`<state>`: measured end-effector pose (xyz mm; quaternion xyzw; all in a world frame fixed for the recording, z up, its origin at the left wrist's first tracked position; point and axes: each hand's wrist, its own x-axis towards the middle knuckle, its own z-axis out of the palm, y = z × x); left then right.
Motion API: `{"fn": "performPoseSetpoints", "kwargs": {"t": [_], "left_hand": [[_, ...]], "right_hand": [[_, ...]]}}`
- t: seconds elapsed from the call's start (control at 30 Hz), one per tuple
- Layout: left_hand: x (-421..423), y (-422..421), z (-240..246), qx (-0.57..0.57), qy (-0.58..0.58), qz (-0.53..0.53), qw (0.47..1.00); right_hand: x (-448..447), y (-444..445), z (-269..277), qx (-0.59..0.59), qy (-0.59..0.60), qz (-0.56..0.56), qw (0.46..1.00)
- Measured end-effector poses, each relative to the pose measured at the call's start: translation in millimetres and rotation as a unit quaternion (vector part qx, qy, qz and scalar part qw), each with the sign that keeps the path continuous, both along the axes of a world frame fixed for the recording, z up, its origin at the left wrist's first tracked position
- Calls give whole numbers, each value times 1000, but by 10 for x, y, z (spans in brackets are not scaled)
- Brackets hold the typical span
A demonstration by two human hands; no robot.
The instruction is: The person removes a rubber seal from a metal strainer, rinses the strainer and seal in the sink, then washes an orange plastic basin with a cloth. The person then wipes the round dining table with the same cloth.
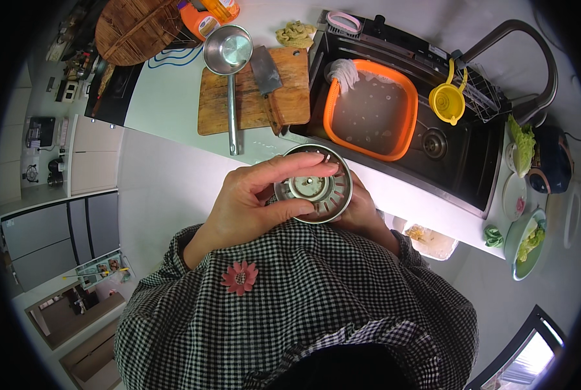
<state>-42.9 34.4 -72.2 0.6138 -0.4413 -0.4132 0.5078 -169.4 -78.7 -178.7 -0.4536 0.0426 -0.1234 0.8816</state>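
A round stainless-steel sink strainer basket (340,196) with slots around its wall is held up in front of my chest. My left hand (244,202) reaches over it from the left, its fingers and thumb across the inside of the basket. From the right, my right hand (363,207) supports its outer side, with most of those fingers hidden behind the metal. Brownish marks show around the small centre post. Beyond my hands is a dark sink (465,183) with a drain (434,144). An orange basin (413,117) of cloudy water stands in it.
A wet cloth (345,74) hangs over the basin's rim. Left of the sink, a saucepan (228,48) and a cleaver (266,73) lie on a wooden cutting board (297,105). A tall faucet (546,63) and yellow strainer (447,102) are at right, near a green bowl (517,270).
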Motion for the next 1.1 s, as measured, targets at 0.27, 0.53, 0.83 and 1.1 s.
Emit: {"fn": "performPoseSetpoints", "kwargs": {"t": [0.27,0.53,0.83,1.1], "left_hand": [[20,31,25,-6,-88,-25,996],[-28,14,43,-25,-92,-27,995],[31,-38,-20,-128,-126,3,984],[-23,-126,-61,-98,-64,-20,993]], "right_hand": [[26,35,-30,120,-49,7,992],[25,2,99,105,-60,13,993],[62,-14,48,15,-19,3,1000],[71,35,33,181,-11,0,983]]}}
